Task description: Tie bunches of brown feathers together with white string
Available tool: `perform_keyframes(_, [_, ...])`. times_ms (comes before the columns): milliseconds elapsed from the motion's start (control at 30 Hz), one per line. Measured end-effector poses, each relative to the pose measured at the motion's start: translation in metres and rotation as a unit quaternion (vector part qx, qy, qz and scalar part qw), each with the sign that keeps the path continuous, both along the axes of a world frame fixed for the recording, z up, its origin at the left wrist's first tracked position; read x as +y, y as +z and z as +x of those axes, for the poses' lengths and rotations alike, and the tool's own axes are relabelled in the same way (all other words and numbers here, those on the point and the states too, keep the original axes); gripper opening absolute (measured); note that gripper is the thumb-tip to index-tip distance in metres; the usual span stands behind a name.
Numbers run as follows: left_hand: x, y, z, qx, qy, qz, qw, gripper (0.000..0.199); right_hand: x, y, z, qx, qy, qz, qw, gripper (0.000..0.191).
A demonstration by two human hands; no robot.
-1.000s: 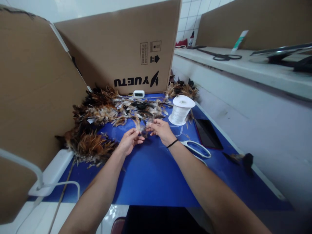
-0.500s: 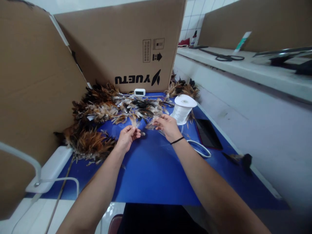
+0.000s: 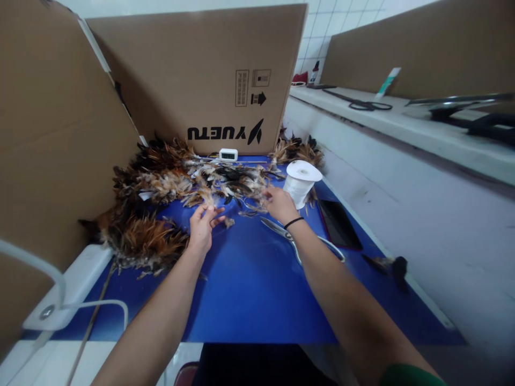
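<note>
My left hand [image 3: 204, 224] pinches a small brown-and-white feather [image 3: 207, 197] between thumb and index finger, the other fingers loosely apart. At the right end of the loose feather pile [image 3: 231, 179] is my right hand [image 3: 280, 205], a black band on its wrist. Its fingers are curled together at the feathers, and what is between them is hidden. Metal scissors [image 3: 278, 229] lie under my right wrist, partly covered by the forearm. Just behind that hand stands a white spool of ribbon [image 3: 300, 185]. A bit of feather [image 3: 229, 222] rests on the blue mat between my hands.
Bundled brown feathers [image 3: 147, 238] line the left side of the blue mat [image 3: 257, 295]. A small white digital display [image 3: 228, 155] stands before a cardboard box [image 3: 193, 75]. On the right lie a dark tablet [image 3: 340, 224] and a wall ledge [image 3: 402, 115] with black scissors [image 3: 370, 105]. A white lamp base [image 3: 68, 289] stands at left.
My hands have moved apart: the left slightly left with its feather, the right to the pile's edge. More of the scissors now shows beneath my right wrist.
</note>
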State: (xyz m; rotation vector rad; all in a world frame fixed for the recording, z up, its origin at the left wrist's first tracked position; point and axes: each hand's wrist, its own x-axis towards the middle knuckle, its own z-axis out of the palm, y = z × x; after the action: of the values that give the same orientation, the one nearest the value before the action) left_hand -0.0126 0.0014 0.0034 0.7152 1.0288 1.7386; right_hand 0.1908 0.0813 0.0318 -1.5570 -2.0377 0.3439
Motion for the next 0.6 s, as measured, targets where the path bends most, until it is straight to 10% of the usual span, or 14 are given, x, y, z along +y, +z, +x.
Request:
perform_keyframes(200, [0.003, -0.005, -0.002, 0.019, 0.025, -0.027, 0.999, 0.029, -0.008, 0.010, -0.003, -0.228, 0.001, -0.073, 0.971, 0.011])
perform_keyframes(600, [-0.002, -0.002, 0.003, 0.049, -0.013, -0.021, 0.998, 0.029, 0.001, 0.016, 0.006, -0.108, 0.055, -0.043, 0.992, 0.013])
